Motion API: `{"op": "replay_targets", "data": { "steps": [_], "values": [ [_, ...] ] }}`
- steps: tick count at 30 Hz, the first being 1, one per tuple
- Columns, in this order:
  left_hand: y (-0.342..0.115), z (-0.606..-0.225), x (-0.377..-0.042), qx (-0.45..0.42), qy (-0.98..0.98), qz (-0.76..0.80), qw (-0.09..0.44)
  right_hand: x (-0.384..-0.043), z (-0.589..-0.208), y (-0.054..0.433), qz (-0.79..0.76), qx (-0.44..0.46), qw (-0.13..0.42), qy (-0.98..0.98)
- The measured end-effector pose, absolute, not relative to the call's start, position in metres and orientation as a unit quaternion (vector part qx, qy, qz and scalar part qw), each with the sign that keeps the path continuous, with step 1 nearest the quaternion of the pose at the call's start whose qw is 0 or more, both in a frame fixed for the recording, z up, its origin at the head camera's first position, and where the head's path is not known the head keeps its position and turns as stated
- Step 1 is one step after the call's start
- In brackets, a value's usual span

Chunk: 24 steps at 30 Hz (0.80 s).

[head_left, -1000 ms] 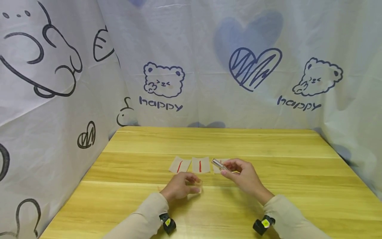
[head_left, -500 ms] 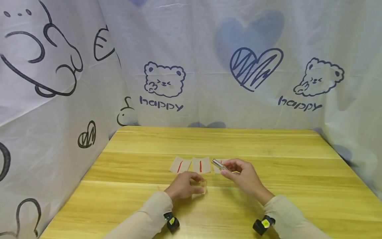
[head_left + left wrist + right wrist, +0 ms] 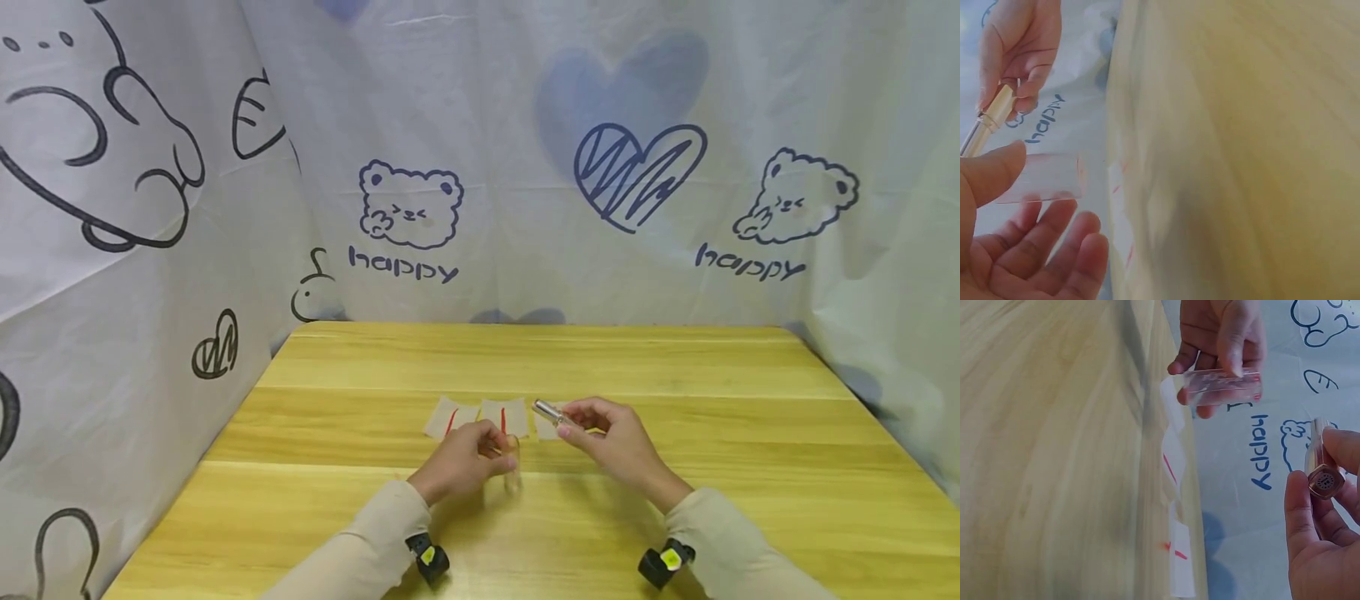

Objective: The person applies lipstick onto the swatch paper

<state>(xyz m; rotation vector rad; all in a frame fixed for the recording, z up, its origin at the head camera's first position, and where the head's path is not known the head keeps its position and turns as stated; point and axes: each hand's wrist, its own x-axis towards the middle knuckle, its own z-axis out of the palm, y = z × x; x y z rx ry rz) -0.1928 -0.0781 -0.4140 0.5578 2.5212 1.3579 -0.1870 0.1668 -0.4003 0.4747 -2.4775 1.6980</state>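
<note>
My left hand (image 3: pixel 461 458) pinches a clear, see-through lipstick cap (image 3: pixel 1047 178) between thumb and fingers, above the table. In the right wrist view a reddish rim shows at one end of it. My right hand (image 3: pixel 618 437) holds a metallic lipstick tube (image 3: pixel 550 412) with its fingertips, tilted up to the left. Its rose-gold, flat-sided end (image 3: pixel 1326 480) faces the right wrist camera. Cap and tube are apart. Behind the hands lie three pale paper pieces in a row: a left piece (image 3: pixel 444 414), a middle piece (image 3: pixel 493 411) and a right piece (image 3: pixel 546 429), partly hidden by the right hand.
Red strokes mark the papers; the one on the right piece is covered in the head view. The wooden table (image 3: pixel 675 367) extends around the hands. White curtains (image 3: pixel 525 225) with drawn bears and hearts hang behind it and at its sides.
My left hand has shifted slightly right, then up a little, and the clear cap in it has turned more upright. The right hand with the lipstick tube has hardly moved.
</note>
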Motion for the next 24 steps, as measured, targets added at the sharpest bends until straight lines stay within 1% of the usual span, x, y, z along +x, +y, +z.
{"op": "replay_targets", "data": {
  "steps": [9, 14, 21, 24],
  "values": [
    [-0.085, -0.404, -0.194, 0.247, 0.853, 0.455, 0.059, -0.19, -0.394, 0.164, 0.545, 0.182, 0.03, -0.818],
    [-0.087, -0.4, -0.194, 0.247, 0.851, 0.462, 0.04, -0.192, -0.394, 0.164, 0.538, 0.192, 0.021, -0.821],
    [-0.088, -0.399, -0.195, 0.242, 0.847, 0.474, 0.002, -0.194, -0.392, 0.161, 0.538, 0.215, -0.004, -0.815],
    [-0.088, -0.399, -0.195, 0.239, 0.847, 0.475, -0.006, -0.194, -0.391, 0.161, 0.537, 0.222, -0.013, -0.814]
  ]
}}
